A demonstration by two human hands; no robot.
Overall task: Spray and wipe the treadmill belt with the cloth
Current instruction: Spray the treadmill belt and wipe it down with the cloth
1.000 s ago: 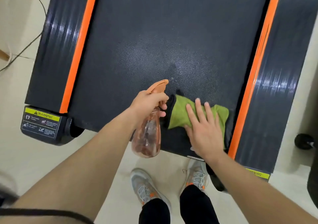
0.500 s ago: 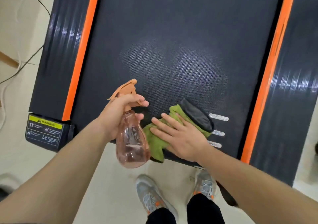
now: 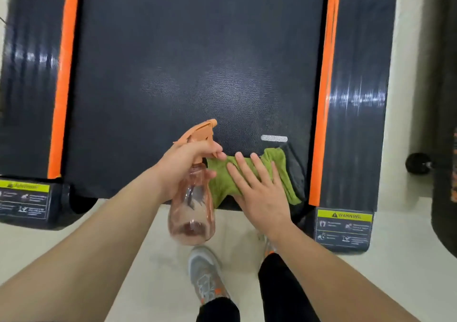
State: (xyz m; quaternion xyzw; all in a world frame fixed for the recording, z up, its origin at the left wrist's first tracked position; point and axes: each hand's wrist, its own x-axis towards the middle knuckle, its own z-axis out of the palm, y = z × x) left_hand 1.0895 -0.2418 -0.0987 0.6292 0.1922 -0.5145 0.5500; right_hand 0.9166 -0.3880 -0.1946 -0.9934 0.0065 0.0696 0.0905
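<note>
Pale floor tiles (image 3: 153, 259) fill the nearest ground, with a grey sneaker (image 3: 206, 272) planted just short of the treadmill's rear edge. Above it, the left hand (image 3: 188, 158) is wrapped tight around the neck of a clear pinkish spray bottle (image 3: 191, 212) with an orange trigger head, nozzle aimed up the belt. Just beside it, the right hand (image 3: 259, 193) lies flat with fingers spread, pressing the green cloth (image 3: 223, 180) onto the treadmill belt (image 3: 185, 49) at its near right corner, close to the orange side strip (image 3: 321, 99). A white belt marking (image 3: 274, 138) shows just beyond the cloth. Farther up, a paler patch may be damp spray, though glare makes that uncertain. To wipe well, keep the palm flat with even pressure, sweep overlapping passes across the belt toward that patch, and hold the bottle clear of the stroke.
</note>
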